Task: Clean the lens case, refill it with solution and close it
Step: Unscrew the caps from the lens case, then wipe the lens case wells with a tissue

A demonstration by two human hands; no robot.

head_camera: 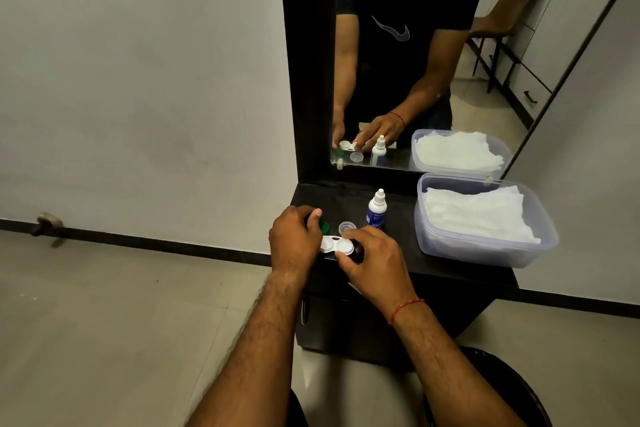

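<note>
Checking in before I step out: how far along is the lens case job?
Done: both caps look off, the clear cap lying loose. In hand: left hand holds the green cap, right hand steadies the lens case. Left: wiping, refilling from the solution bottle, closing.

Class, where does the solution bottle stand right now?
The solution bottle stands upright on the dark shelf, between the tissue tub and the loose clear cap.
</note>
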